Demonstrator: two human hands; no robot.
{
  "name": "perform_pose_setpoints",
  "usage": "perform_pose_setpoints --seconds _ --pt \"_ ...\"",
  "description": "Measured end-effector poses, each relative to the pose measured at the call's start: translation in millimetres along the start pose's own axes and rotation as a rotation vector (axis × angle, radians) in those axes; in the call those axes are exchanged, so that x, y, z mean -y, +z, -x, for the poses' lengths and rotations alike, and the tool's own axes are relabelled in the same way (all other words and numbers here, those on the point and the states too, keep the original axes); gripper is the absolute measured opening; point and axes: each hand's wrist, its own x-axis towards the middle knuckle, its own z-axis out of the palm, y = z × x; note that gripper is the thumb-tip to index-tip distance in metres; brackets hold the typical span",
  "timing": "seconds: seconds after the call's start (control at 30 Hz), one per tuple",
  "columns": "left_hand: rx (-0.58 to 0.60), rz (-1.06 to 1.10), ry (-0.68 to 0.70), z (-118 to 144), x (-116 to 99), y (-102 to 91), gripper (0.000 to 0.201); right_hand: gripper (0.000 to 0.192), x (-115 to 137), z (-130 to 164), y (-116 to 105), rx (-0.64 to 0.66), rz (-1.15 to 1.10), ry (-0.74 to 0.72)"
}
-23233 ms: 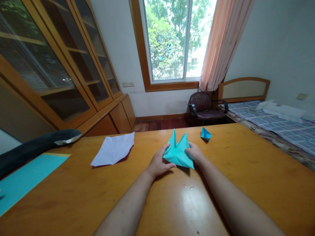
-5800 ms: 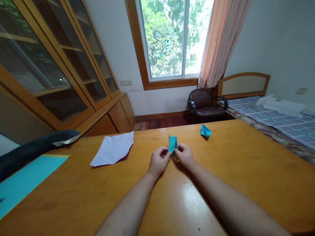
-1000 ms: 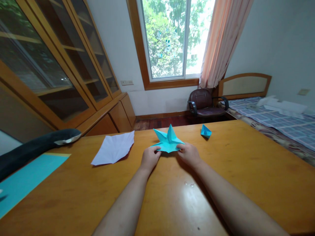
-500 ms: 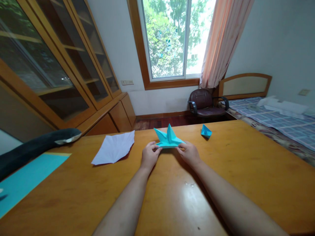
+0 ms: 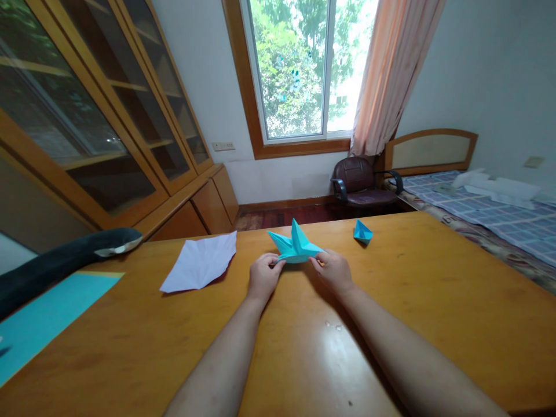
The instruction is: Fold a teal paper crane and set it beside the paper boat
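Note:
A turquoise folded paper piece (image 5: 294, 247) with pointed flaps is held just above the wooden table (image 5: 425, 295), a little beyond its middle. My left hand (image 5: 263, 277) pinches its left side. My right hand (image 5: 332, 270) pinches its right side. One pointed flap stands upright between the two hands, and another juts to the left. The underside of the piece is hidden.
A small blue folded paper boat (image 5: 362, 233) rests on the table to the far right of my hands. A creased white sheet (image 5: 200, 262) lies to the left. A turquoise sheet (image 5: 39, 321) and a dark padded object (image 5: 61, 260) are at the far left.
Over the last second both hands have drawn slightly closer together, and the paper piece has become narrower and taller. Earlier it was a small compact fold, then was spread wide.

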Motion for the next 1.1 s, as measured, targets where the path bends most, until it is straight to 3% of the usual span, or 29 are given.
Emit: perform_pose_setpoints --seconds 0.37,0.6,0.7,0.8,1.1 --pt "0.027 -0.294 0.126 6.4 -10.1 -5.6 0.02 0.026 3.1 0.0 -1.3 -0.027 -0.051 -0.011" --pt "-0.138 -0.492 0.24 10.2 -25.2 -9.8 0.029 0.023 4.5 0.0 -1.7 -0.05 -0.098 -0.015" --pt "0.012 -0.503 0.364 17.3 -34.1 -3.9 0.028 0.021 5.6 0.3 -1.7 -0.054 -0.12 0.005" --pt "0.179 -0.484 0.389 23.5 -39.8 7.1 0.034 0.02 6.9 0.7 -2.3 -0.061 -0.13 0.022" --pt "0.185 -0.477 0.299 20.2 -31.2 17.1 0.05 0.023 18.3 3.8 -5.5 -0.043 -0.273 0.052"
